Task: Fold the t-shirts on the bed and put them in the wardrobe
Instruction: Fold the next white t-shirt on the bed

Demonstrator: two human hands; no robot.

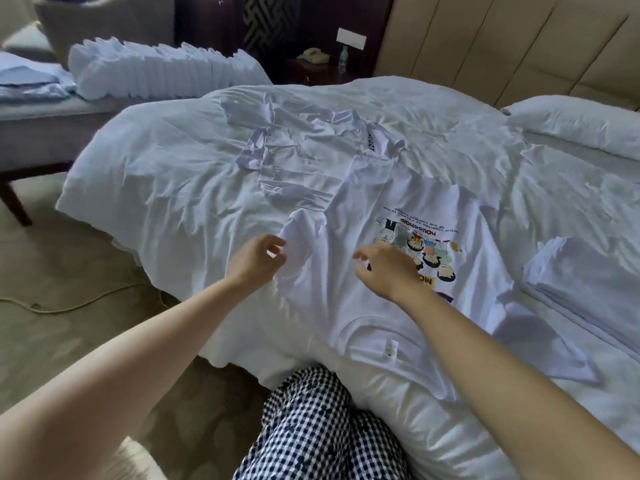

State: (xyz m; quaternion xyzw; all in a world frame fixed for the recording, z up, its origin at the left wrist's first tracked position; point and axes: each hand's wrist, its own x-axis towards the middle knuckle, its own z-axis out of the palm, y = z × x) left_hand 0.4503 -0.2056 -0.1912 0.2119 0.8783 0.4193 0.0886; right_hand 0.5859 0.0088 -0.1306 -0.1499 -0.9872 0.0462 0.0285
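White bedding (166,174) fills most of my view, rumpled, with a padded headboard (485,46) across the upper right and a pillow (571,123) just below it. Spread flat at centre right lies the printed t-shirt (339,306), its collar toward the bottom of the frame and its cartoon print upside down to me. The left hand (258,259) sits at the shirt's left sleeve (301,237), with fingers and thumb curled toward each other right at the sleeve's edge. I cannot tell whether they pinch the cloth or only hover against it. The right hand (384,271) hangs over the lower part of the print, fingers loosely bent and pointing toward the frame's left, gripping nothing that I can see. Toward the upper middle, a second t-shirt (304,147) lies crumpled, meeting the printed one's far hem. A folded white stack (568,271) rests near the right edge. At upper left, a row of folded white items (166,71) lines a bench (41,140). Checked trousers (311,427) show at bottom centre.
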